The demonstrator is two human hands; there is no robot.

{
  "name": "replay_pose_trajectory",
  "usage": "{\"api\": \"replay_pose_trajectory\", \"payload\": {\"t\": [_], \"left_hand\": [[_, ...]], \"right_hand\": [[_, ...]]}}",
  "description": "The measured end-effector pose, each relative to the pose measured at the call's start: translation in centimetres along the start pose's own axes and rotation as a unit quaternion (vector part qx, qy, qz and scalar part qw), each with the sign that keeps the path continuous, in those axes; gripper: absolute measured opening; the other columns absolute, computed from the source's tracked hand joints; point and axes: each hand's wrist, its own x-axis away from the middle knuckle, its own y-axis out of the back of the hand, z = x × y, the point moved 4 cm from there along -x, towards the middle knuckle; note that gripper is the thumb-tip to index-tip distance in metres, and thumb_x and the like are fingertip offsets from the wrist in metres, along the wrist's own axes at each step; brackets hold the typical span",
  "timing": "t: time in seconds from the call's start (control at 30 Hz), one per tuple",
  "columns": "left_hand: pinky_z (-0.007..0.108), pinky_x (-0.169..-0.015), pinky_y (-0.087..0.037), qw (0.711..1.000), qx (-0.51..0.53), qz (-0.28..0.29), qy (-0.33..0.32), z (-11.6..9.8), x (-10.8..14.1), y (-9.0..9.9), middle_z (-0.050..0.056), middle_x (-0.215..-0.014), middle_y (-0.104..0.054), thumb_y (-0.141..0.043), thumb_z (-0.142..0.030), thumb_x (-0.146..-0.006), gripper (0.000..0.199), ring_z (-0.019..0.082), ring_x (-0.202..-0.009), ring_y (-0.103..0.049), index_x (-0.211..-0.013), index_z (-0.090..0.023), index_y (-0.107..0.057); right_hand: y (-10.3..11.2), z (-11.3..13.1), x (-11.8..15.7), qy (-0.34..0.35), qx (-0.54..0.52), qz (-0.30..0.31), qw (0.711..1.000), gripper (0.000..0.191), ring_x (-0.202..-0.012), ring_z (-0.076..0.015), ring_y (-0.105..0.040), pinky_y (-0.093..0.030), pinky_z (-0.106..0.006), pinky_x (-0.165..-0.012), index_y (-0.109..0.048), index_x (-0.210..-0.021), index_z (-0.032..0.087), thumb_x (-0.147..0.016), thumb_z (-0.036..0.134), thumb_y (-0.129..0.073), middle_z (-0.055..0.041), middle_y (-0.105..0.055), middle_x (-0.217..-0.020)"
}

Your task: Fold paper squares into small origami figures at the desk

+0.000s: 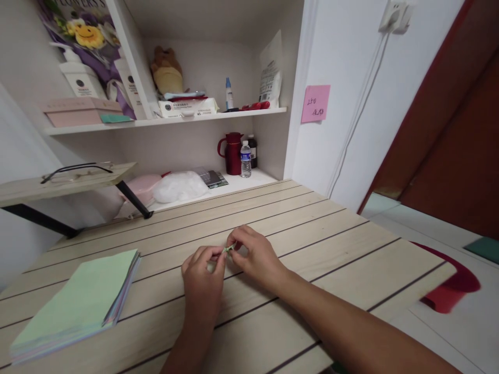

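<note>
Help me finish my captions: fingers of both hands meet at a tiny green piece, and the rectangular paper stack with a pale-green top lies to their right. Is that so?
One slip: in the head view, the rectangular paper stack with a pale-green top lies left of the left hand and right hand, not right. Their fingers do meet at the tiny green piece.

A pale wooden table with dark parallel stripes fills the foreground; at its far left stands a small raised shelf on black legs. Behind is a white shelf unit. To the right are a white wall with a socket, a reddish-brown panel, pale floor tiles and a red stool.
</note>
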Motion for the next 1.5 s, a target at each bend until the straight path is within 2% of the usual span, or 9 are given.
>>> {"api": "replay_pose_trajectory", "payload": {"t": [0.43,0.7,0.77,0.87,0.93,1.07,1.23,1.43,1.5], "left_hand": [[0.041,-0.084,-0.041,0.997,-0.056,-0.027,-0.050,0.0,0.3,0.1,0.001,-0.077,-0.073,-0.061,-0.027,-0.079,0.009,0.022,-0.077,-0.066,-0.073,-0.025,-0.067],[0.045,-0.097,-0.031,0.985,-0.108,-0.023,-0.134,-0.6,0.6,0.0,0.000,-0.080,-0.073,-0.057,-0.024,-0.085,0.012,0.021,-0.083,-0.067,-0.082,-0.026,-0.069],[0.045,-0.095,-0.034,0.993,-0.078,-0.018,-0.091,-0.3,0.3,-0.1,0.001,-0.084,-0.072,-0.060,-0.026,-0.082,0.010,0.022,-0.083,-0.066,-0.085,-0.027,-0.070],[0.041,-0.083,-0.043,0.998,0.027,-0.038,0.037,0.9,-0.2,0.1,0.004,-0.090,-0.068,-0.067,-0.032,-0.072,0.025,0.021,-0.077,-0.063,-0.095,-0.024,-0.069],[0.034,-0.070,-0.046,0.983,0.118,-0.044,0.137,1.9,-0.2,0.1,0.003,-0.081,-0.065,-0.070,-0.041,-0.068,0.032,0.019,-0.069,-0.059,-0.092,-0.020,-0.068],[0.026,-0.057,-0.037,0.932,0.243,0.011,0.269,2.6,0.2,-0.1,-0.004,-0.054,-0.050,-0.071,-0.058,-0.066,0.045,0.014,-0.054,-0.046,-0.083,-0.016,-0.070],[0.026,-0.061,-0.034,0.909,0.301,0.043,0.286,2.0,0.6,-0.3,-0.004,-0.055,-0.048,-0.074,-0.059,-0.064,0.050,0.013,-0.058,-0.042,-0.088,-0.015,-0.076],[0.026,-0.065,-0.035,0.905,0.313,0.058,0.283,2.0,0.7,-0.4,-0.001,-0.065,-0.056,-0.071,-0.058,-0.070,0.047,0.012,-0.063,-0.042,-0.089,-0.015,-0.077],[0.026,-0.064,-0.035,0.909,0.301,0.064,0.281,1.7,0.7,-0.3,-0.002,-0.060,-0.053,-0.067,-0.061,-0.073,0.047,0.013,-0.063,-0.042,-0.082,-0.016,-0.076]], "right_hand": [[0.3,0.2,-0.1,0.031,-0.031,0.007,0.999,0.025,-0.082,-0.0157,-0.058,-0.044,-0.026,-0.075,-0.066,-0.081,0.024,-0.074,0.002,-0.058,0.0003,-0.060,-0.086],[0.7,0.6,-0.1,0.051,0.063,0.012,0.997,0.020,-0.090,-0.0192,-0.058,-0.040,-0.032,-0.084,-0.068,-0.084,0.024,-0.077,0.007,-0.062,-0.0014,-0.066,-0.089],[0.9,0.4,-0.2,0.035,0.037,0.004,0.999,0.017,-0.088,-0.0188,-0.058,-0.041,-0.032,-0.082,-0.068,-0.083,0.023,-0.077,0.008,-0.062,-0.0017,-0.066,-0.088],[1.1,-0.4,-0.6,-0.038,-0.090,-0.022,0.995,0.008,-0.076,-0.0156,-0.057,-0.043,-0.028,-0.073,-0.065,-0.078,0.020,-0.078,0.014,-0.062,-0.0010,-0.064,-0.081],[1.1,-1.1,-0.9,-0.102,-0.198,-0.032,0.974,0.003,-0.069,-0.0141,-0.054,-0.042,-0.026,-0.067,-0.063,-0.076,0.019,-0.077,0.021,-0.064,0.0005,-0.061,-0.074],[0.5,-1.8,-1.0,-0.189,-0.330,-0.021,0.924,0.019,-0.063,-0.0128,-0.050,-0.039,-0.025,-0.062,-0.059,-0.076,0.018,-0.071,0.032,-0.071,0.0033,-0.056,-0.066],[0.1,-1.7,-0.8,-0.193,-0.356,-0.010,0.914,0.022,-0.065,-0.0131,-0.049,-0.039,-0.025,-0.061,-0.058,-0.079,0.018,-0.071,0.034,-0.071,0.0031,-0.055,-0.067],[0.3,-0.6,-0.7,-0.078,-0.209,0.000,0.975,0.003,-0.075,-0.0158,-0.054,-0.043,-0.029,-0.072,-0.061,-0.077,0.020,-0.078,0.020,-0.062,-0.0001,-0.059,-0.078],[0.4,-0.1,-0.5,-0.022,-0.139,-0.005,0.990,0.007,-0.083,-0.0176,-0.056,-0.043,-0.031,-0.079,-0.063,-0.076,0.021,-0.078,0.014,-0.061,-0.0015,-0.060,-0.084]]}}
